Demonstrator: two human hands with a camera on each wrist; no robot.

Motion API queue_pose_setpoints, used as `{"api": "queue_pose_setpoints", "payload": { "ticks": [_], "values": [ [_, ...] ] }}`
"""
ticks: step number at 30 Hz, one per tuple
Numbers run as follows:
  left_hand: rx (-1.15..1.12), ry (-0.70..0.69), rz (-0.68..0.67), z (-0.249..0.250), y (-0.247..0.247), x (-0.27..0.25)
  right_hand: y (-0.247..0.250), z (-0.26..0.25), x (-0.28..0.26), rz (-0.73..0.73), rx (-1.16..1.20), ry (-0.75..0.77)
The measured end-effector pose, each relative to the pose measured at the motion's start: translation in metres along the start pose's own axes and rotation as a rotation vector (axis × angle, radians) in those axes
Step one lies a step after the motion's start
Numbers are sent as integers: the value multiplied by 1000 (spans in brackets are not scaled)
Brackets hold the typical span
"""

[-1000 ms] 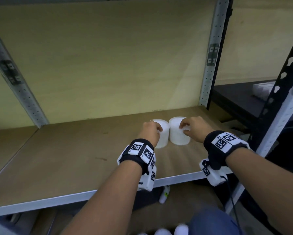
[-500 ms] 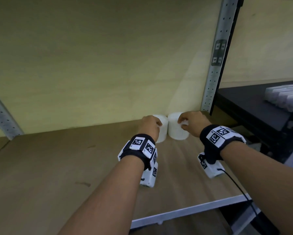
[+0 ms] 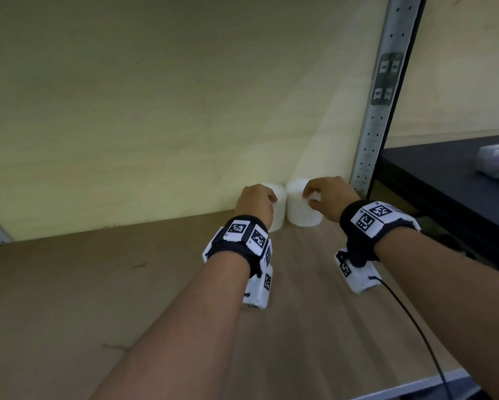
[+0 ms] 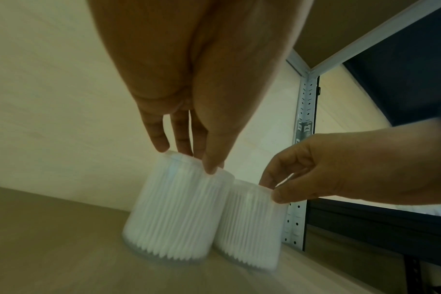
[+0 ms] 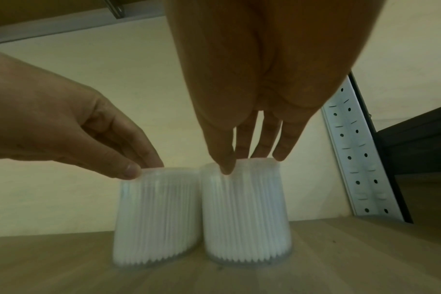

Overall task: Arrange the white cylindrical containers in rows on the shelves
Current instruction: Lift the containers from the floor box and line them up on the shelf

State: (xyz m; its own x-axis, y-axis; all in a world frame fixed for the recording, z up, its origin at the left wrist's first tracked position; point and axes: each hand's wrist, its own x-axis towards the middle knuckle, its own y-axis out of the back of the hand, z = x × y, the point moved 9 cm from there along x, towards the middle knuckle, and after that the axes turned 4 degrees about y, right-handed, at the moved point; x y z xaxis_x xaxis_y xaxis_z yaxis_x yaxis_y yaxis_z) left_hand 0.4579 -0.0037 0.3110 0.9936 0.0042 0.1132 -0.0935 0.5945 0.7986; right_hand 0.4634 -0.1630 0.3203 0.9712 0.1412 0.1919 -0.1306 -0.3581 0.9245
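From below the wrist, the left hand [image 4: 194, 83] pinches the top rim of the left container [image 4: 174, 210], which stands on the wooden shelf [image 4: 50, 244]. The right hand [image 4: 340, 169] pinches the right container [image 4: 252, 224] just beside it, perhaps touching; blur hides the seam.

Pale wall [image 3: 156, 111] behind; perforated metal upright [image 3: 369, 145] (rt side) — dark shelf [image 3: 432, 168] beyond.

Two containers stand side by side, touching, on the shelf board [image 3: 98, 298] at its back right, against the rear panel [image 3: 170, 111]: left container [image 5: 156, 216], right container [image 5: 247, 212]. The upright post [image 3: 378, 116] stands just right of them.
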Motion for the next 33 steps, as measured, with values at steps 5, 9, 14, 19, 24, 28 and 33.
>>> {"api": "queue_pose_setpoints", "payload": {
  "ticks": [5, 9, 14, 19, 24, 28, 33],
  "values": [
    [15, 11, -14, -1, -5, 16, 0, 2, 10, 15, -4, -2],
    [42, -3, -3, 2, -7, 21, -2, 5, 14, 11, 14, -5],
    [93, -25, -28, 8, -4, 13, -9, 5, 7, -129, -15, -13],
    [100, -74, -68, 15, 7, -16, 3, 0, -17, -133, -13, 22],
    [69, -113, -103, 23, 23, -75, 27, -18, -69, -100, 10, 60],
    [67, -147, -87, 33, 43, -137, 43, -42, -123, -89, 36, 102],
    [59, -177, -46, 33, 64, -213, 45, -74, -203, -125, 80, 114]
  ]
}}
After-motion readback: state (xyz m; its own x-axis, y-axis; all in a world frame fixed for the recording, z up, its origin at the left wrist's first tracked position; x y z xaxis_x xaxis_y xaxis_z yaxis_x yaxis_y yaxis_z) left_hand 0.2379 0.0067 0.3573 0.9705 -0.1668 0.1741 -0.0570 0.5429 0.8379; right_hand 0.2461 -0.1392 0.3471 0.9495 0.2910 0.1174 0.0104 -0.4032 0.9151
